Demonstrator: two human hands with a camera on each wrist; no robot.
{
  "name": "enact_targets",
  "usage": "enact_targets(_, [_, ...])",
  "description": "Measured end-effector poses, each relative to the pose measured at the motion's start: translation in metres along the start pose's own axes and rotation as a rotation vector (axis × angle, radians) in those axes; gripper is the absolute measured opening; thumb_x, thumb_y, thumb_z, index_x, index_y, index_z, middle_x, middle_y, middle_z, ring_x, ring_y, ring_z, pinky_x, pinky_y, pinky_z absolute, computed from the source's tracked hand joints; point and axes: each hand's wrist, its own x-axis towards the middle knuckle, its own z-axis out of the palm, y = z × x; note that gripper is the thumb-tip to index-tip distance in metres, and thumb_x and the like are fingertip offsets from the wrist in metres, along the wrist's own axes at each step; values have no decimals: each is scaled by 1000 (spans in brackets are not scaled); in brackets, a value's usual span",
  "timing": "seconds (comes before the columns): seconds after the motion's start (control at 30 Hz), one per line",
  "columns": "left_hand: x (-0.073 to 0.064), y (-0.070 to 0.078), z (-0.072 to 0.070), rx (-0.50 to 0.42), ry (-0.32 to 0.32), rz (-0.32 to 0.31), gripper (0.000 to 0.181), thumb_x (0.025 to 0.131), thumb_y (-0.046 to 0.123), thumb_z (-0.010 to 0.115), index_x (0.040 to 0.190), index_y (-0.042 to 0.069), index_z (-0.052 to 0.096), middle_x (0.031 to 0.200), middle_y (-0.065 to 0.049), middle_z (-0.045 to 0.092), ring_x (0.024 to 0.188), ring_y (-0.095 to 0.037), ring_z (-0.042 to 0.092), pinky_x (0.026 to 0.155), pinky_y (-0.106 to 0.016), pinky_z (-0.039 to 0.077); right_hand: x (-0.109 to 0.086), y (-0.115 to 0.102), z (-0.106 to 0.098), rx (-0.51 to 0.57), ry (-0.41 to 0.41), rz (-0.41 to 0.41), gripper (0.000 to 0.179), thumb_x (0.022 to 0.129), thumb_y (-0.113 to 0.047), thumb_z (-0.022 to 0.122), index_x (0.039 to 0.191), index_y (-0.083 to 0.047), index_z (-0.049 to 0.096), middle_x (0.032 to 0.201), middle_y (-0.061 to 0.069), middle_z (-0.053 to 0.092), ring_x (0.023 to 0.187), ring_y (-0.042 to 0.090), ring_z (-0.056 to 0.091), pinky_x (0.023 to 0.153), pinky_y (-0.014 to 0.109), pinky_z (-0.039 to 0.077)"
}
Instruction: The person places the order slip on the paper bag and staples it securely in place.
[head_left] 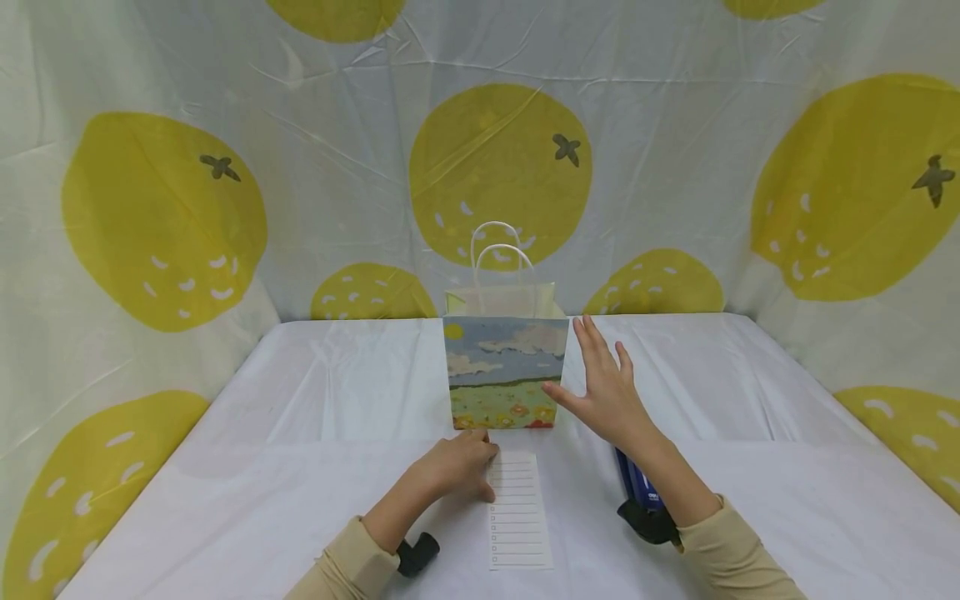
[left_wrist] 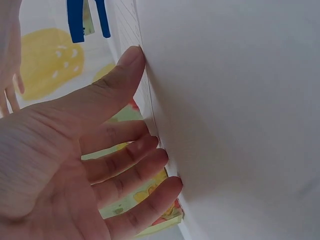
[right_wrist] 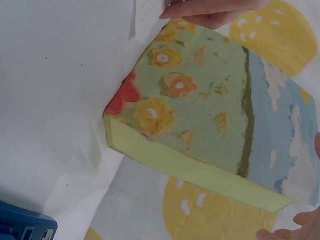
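A slim lined checklist sheet lies on the white table in front of a paper gift bag. Thumb and fingertips of my left hand rest along the sheet's left edge, spread apart; the left wrist view shows the hand with its palm uncovered. The bag stands upright, painted with sky, meadow and flowers, its two white handles raised. Beside the bag's upper right edge, my right hand is raised with fingers spread, holding nothing. In the right wrist view only some fingertips show near the bag's top.
Partly under my right forearm lies a dark blue stapler-like object, also at the lower left corner of the right wrist view. Behind the table hangs a white curtain printed with yellow lemons.
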Motion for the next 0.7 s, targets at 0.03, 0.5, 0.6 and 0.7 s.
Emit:
enact_targets(0.03, [0, 0, 0, -6, 1, 0, 54, 71, 35, 76, 116, 12, 59, 111, -1, 54, 100, -16, 52, 73, -35, 47, 0, 0, 0, 0, 1, -2, 94, 81, -48, 62, 146, -6, 10, 153, 15, 10, 138, 34, 17, 107, 58, 1])
enact_targets(0.5, [3, -2, 6, -70, 27, -27, 54, 69, 34, 78, 115, 12, 58, 105, 1, 55, 101, -15, 53, 72, -37, 47, 2, -2, 1, 2, 1, 4, 93, 81, -45, 63, 146, -5, 10, 153, 15, 10, 138, 35, 18, 108, 58, 1])
enact_targets(0.6, [2, -3, 6, -88, 33, -22, 52, 69, 32, 78, 113, 13, 57, 103, 1, 56, 99, -14, 54, 72, -38, 47, 3, -3, 0, 3, -6, 4, 94, 81, -47, 63, 146, -6, 9, 153, 15, 9, 138, 34, 17, 108, 58, 0])
enact_targets(0.7, [2, -3, 6, -110, 32, -16, 51, 70, 31, 78, 112, 13, 56, 101, 3, 56, 95, -12, 54, 72, -38, 46, 4, -3, 0, 2, -10, 1, 95, 81, -48, 62, 147, -6, 8, 153, 15, 9, 138, 34, 16, 108, 57, 0])
